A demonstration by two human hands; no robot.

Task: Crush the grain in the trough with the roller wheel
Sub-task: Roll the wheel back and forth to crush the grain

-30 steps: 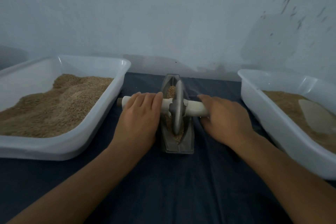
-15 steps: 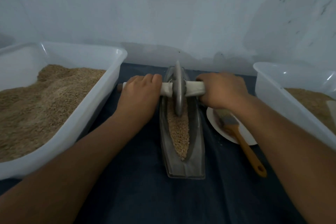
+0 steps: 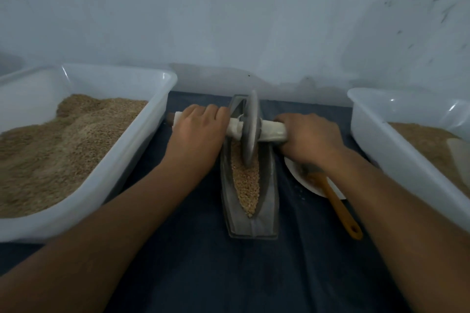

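Two bare forearms are seen, entering from the near left and near right. No sleeves are worn as far as the frame shows. The left hand and right hand are bare: no gloves, rings, watch or bands are seen.

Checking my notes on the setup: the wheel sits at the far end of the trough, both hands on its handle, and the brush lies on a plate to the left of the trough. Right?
Not quite: in the head view the brush lies on the plate to the right of the trough, not the left. The roller wheel does sit at the far end, left hand and right hand on its handle.
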